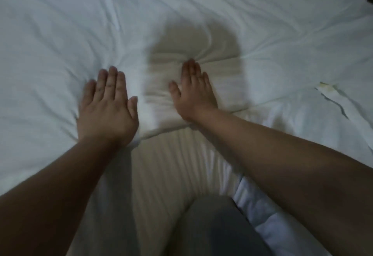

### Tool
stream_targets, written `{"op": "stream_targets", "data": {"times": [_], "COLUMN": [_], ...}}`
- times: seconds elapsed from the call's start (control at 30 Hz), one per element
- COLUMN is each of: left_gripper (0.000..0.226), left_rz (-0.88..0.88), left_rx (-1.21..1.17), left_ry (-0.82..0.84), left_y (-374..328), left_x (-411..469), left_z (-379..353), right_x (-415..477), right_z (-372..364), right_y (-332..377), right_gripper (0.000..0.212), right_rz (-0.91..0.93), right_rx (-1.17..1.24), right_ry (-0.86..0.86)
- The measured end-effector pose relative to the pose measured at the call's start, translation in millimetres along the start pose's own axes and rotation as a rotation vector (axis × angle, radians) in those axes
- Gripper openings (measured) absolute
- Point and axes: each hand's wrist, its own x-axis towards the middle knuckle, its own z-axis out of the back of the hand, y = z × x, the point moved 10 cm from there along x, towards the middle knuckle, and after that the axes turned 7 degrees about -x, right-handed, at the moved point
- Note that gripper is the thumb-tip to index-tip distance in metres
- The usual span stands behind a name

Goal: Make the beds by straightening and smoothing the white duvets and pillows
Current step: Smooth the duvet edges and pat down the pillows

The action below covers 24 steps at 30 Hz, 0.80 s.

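A rumpled white fabric duvet (201,3) spreads from the bed's near edge back to the top of the view. The left hand (109,104) lies flat on it by that edge. The right hand (193,92) rests on it to the right, apart. Below the edge hangs a pale striped sheet (171,165), and in front of this is the person's grey trouser leg (212,225).

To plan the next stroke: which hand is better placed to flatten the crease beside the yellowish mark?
Right, probably. The right hand lies flat nearer the crease; the left hand presses the duvet on the far side.
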Motion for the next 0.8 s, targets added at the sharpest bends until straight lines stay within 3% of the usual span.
{"op": "stream_targets", "data": {"times": [0.1, 0.43, 0.57, 0.8], "left_gripper": [0.068, 0.069, 0.067, 0.066], "left_rz": [-0.038, 0.004, -0.008, 0.12], "left_rx": [0.06, 0.087, 0.129, 0.143], "left_ry": [0.004, 0.052, 0.036, 0.021], "left_y": [22.5, 173.6, 217.3, 321.6], "left_x": [-15.9, -70.9, -88.7, -130.8], "left_z": [7.6, 51.0, 68.0, 99.1], "right_x": [-33.8, -77.7, -98.7, -122.4], "right_z": [-3.1, -0.4, -2.9, -7.1], "right_y": [68.5, 237.4, 301.4, 386.6], "right_gripper": [0.079, 0.078, 0.081, 0.082], "right_rz": [0.189, 0.441, 0.511, 0.594], "right_rx": [-0.02, -0.032, -0.087, -0.088], "right_ry": [-0.045, -0.069, -0.118, -0.116]}}
